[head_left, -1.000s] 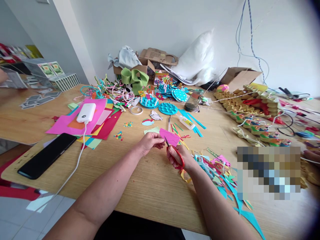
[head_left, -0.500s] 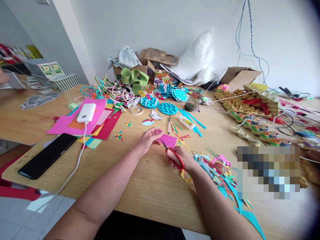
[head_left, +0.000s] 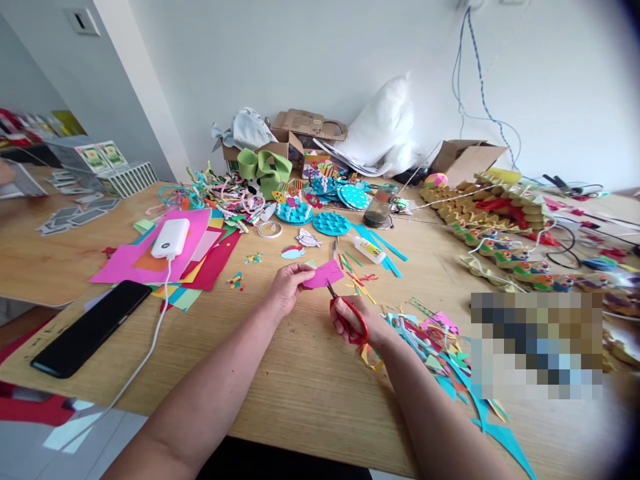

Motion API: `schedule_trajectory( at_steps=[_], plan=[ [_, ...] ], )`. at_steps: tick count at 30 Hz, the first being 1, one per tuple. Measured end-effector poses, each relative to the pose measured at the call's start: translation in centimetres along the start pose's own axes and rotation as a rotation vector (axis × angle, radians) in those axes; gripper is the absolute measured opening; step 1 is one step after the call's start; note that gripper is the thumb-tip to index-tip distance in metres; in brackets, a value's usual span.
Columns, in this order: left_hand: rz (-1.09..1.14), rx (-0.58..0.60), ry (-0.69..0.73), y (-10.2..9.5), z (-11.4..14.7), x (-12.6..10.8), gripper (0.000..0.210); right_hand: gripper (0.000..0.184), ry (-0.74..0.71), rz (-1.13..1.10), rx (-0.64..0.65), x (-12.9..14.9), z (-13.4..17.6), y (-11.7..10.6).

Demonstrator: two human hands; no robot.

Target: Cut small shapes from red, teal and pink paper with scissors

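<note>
My left hand (head_left: 289, 287) pinches a small piece of magenta paper (head_left: 326, 273) by its left end, above the table. Dark drawn lines show on the paper. In my right hand (head_left: 350, 320) are red-handled scissors (head_left: 361, 325), their blades pointing up and left at the lower edge of the paper. Beyond the hands lie a fish cutout (head_left: 309, 238) in white, a blue and red fish cutout (head_left: 293, 252), a pen (head_left: 335, 248) and a glue bottle (head_left: 369, 249). Thin coloured paper strips (head_left: 361, 280) lie just past the scissors.
Paper scraps (head_left: 440, 353) spread beside my right forearm. On the left are coloured sheets (head_left: 130, 260) under a white power bank (head_left: 171, 238), its cable, and a black phone (head_left: 90, 328). Blue discs (head_left: 331, 224), a jar (head_left: 381, 207) and egg-carton pieces (head_left: 480, 220) stand farther back.
The magenta paper has shifted left and turned in my left hand. The scissor blades have moved from across the paper to its lower edge. The camera view has tilted slightly.
</note>
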State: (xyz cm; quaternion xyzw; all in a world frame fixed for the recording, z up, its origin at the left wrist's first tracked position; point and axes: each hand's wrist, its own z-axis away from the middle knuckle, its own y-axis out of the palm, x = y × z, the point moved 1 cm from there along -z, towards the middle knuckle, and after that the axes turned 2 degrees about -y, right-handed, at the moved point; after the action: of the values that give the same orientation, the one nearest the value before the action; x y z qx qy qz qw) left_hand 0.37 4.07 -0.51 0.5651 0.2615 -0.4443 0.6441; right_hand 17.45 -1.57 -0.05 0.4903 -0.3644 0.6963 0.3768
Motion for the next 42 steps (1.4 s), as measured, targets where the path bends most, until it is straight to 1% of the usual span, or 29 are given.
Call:
schedule_trajectory(
  at_steps=[4,7,9,11,18,24,28,33,37,42],
  plan=[
    [-0.016,0.044,-0.042,0.20,0.34,-0.15,0.035,0.063,-0.049,-0.019,-0.056,0.06,-0.04,-0.15],
    [-0.061,0.134,-0.105,0.37,0.63,-0.09,0.038,0.063,-0.071,-0.012,-0.043,0.16,0.00,-0.23],
    [-0.106,0.188,-0.132,0.43,0.78,0.02,0.036,0.062,-0.076,-0.007,-0.031,0.16,0.02,-0.28],
    [-0.140,0.218,-0.138,0.44,0.86,0.13,0.033,0.062,-0.080,-0.013,-0.021,0.13,0.02,-0.30],
    [-0.107,0.188,-0.129,0.46,0.82,0.10,0.030,0.062,-0.062,-0.038,0.016,0.05,0.09,-0.28],
    [-0.116,0.222,-0.138,0.49,0.88,0.08,0.028,0.063,-0.053,-0.073,0.044,-0.07,0.14,-0.27],
    [-0.130,0.256,-0.156,0.50,0.96,0.18,0.031,0.063,-0.064,-0.109,0.060,-0.31,0.18,-0.25],
    [-0.077,0.247,-0.137,0.46,0.89,0.21,0.032,0.063,-0.111,-0.126,0.047,-0.32,0.24,-0.25],
    [-0.033,0.250,-0.147,0.45,0.78,0.25,0.027,0.064,-0.094,-0.124,0.039,-0.16,0.28,-0.24],
    [0.002,0.225,-0.141,0.48,0.76,0.22,0.026,0.064,-0.073,-0.142,0.062,-0.15,0.25,-0.20]
  ],
)
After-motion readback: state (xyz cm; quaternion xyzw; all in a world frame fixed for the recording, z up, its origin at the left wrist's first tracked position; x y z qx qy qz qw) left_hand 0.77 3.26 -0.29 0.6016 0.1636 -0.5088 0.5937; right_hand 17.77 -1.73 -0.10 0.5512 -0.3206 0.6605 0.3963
